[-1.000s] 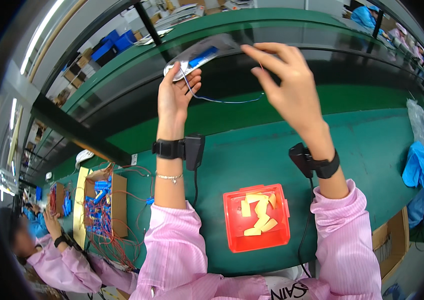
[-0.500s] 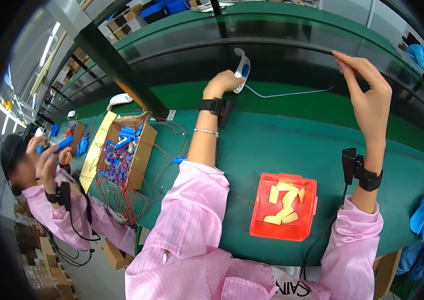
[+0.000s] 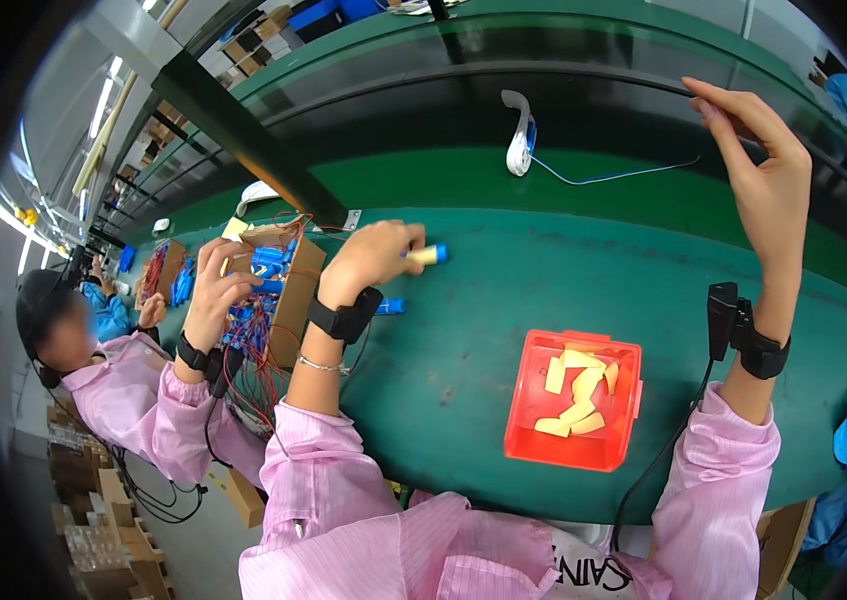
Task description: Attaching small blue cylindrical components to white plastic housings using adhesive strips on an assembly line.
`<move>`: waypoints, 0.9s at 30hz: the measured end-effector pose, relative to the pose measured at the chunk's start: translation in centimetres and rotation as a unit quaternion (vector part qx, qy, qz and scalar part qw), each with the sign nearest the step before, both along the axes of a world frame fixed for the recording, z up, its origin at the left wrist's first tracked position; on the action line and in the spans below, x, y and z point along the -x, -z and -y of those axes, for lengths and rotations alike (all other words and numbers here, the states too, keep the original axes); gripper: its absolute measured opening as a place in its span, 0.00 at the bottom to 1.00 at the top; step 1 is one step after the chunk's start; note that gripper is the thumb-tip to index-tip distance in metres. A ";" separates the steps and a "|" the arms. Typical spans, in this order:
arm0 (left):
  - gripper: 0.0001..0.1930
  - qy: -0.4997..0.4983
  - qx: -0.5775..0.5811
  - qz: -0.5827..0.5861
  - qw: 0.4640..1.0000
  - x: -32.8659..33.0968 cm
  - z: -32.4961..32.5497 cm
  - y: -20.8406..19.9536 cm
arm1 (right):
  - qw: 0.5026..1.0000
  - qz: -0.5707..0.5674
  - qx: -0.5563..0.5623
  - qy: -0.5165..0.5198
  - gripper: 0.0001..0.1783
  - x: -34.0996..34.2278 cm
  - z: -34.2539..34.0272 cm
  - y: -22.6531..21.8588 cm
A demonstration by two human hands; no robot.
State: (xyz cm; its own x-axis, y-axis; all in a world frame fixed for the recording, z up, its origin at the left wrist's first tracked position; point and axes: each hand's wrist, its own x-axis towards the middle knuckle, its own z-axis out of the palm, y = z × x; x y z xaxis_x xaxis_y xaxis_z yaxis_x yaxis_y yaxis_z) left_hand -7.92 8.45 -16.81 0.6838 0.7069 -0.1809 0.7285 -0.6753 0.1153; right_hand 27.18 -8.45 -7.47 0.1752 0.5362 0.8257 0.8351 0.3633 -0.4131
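Note:
Above the green tabletop, my left hand [image 3: 374,255] is closed around a blue cylindrical battery [image 3: 434,254] with a yellow band; part of it is hidden by the fingers. A second blue cylinder [image 3: 391,306] lies on the table near my left wrist. At the far right my right hand [image 3: 764,165] is raised, thumb and fingertips pinched together; I cannot make out anything between them. A white curved device [image 3: 520,140] with a blue part rests on the dark belt beyond the table, untouched, its thin wire [image 3: 614,180] trailing toward my right hand.
In front of me stands a red tray [image 3: 519,440] with several yellow pieces. To the left, a cardboard box [image 3: 301,300] holds blue cylinders and tangled red wires, and a co-worker's hand [image 3: 214,295] reaches into it. A green post [image 3: 254,150] rises behind the box.
My left hand has let go of the white device, moved left and nearer, and taken hold of the blue battery. The co-worker's hand has moved to the box. My right hand remains pinched.

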 end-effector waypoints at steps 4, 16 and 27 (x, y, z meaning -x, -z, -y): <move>0.11 0.032 0.038 0.334 0.941 -4.1 0.8 -3.7 | 0.999 -0.014 0.041 -0.012 0.12 0.9 0.1 0.1; 0.19 0.227 0.300 0.541 0.752 -17.5 6.4 -10.5 | 0.923 -0.257 0.066 -0.278 0.20 2.2 0.4 -0.5; 0.05 0.172 -0.125 0.638 0.740 -19.6 7.7 -9.8 | 0.939 -0.263 0.097 -0.200 0.16 1.1 0.0 0.2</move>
